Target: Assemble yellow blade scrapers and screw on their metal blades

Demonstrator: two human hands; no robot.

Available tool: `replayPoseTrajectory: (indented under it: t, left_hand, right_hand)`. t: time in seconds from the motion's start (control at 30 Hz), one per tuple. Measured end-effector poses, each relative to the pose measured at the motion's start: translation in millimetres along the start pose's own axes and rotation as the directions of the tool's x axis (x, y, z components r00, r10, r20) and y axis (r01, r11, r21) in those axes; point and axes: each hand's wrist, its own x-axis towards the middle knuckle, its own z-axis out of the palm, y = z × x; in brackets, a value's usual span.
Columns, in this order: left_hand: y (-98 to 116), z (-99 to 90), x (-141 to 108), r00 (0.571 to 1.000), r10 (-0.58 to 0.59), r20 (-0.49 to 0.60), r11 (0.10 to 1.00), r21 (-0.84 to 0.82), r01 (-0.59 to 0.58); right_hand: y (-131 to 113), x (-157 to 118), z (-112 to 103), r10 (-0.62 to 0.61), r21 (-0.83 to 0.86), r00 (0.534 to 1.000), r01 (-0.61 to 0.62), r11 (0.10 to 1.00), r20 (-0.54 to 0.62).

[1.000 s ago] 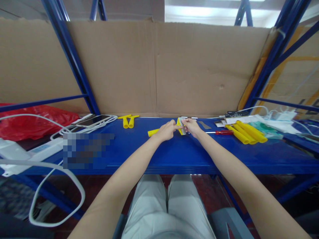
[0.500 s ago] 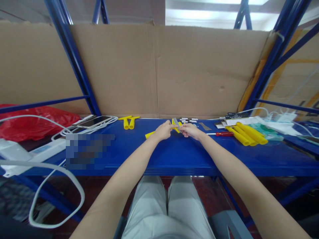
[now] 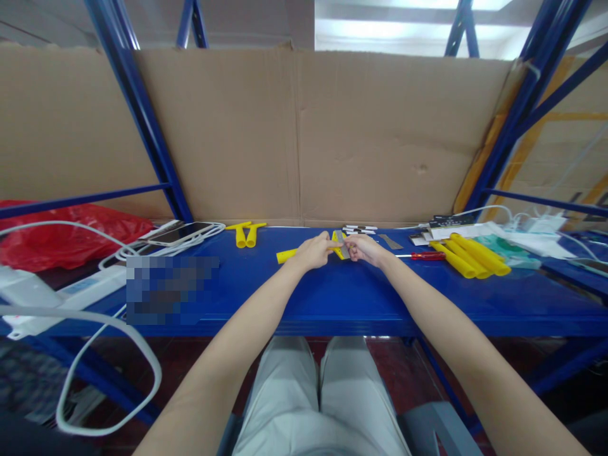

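Note:
My left hand [image 3: 313, 252] is wrapped round a yellow T-shaped plastic handle [image 3: 285, 256], whose round end sticks out to the left. The handle's wide yellow head [image 3: 335, 238] shows between my two hands. Against that head lies a flat grey metal blade [image 3: 342, 246], pinched by the fingers of my right hand [image 3: 363, 249]. One finger of my left hand reaches toward the blade. Just right of my right hand lies a screwdriver [image 3: 425, 256] with a red grip. A second grey metal blade [image 3: 390, 241] rests behind it.
Two yellow T-shaped handles [image 3: 246, 235] stand at the back left. Several yellow handles [image 3: 470, 254] lie on the right by papers and a green bag [image 3: 510, 250]. A phone [image 3: 183, 232], white cables and a power strip [image 3: 90, 288] occupy the left. Cardboard [image 3: 299, 139] walls the back.
The grey blade and the yellow head have tilted and shifted slightly right and down. More of the handle's left end shows. My hands stay close together.

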Motion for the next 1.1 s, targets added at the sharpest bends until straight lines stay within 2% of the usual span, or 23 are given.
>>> replayPoseTrajectory:
  t: [0.13, 0.27, 0.63, 0.87, 1.0, 1.1]
  left_hand:
    - [6, 0.2, 0, 0.997, 0.079, 0.005, 0.997, 0.012, -0.079]
    - [12, -1.2, -1, 0.993, 0.117, 0.000, 0.992, 0.038, -0.117]
    - [14, -4.4, -2, 0.994, 0.107, -0.037, 0.993, 0.060, -0.105]
    - [9, -1.6, 1, 0.995, 0.097, -0.021, 0.995, 0.033, -0.097]
    - [3, 0.1, 2, 0.999, 0.047, -0.007, 0.998, 0.034, -0.047]
    - [-1, 0.5, 1, 1.000, 0.010, 0.017, 0.999, 0.034, -0.011]
  right_hand:
    - [2, 5, 0, -0.018, -0.005, 0.997, 0.018, 1.000, -0.070]
    - [6, 11, -3, -0.038, 0.026, 0.995, 0.040, 0.999, -0.088]
    - [5, 11, -4, -0.168, -0.074, 0.975, 0.159, 0.985, -0.148]
    - [2, 8, -1, -0.082, -0.048, 0.979, 0.075, 0.996, -0.184]
    - [-3, 8, -12, -0.108, -0.066, 0.950, 0.092, 0.994, -0.294]
    - [-4, 12, -27, -0.166, -0.259, 0.898, 0.061, 0.964, -0.407]
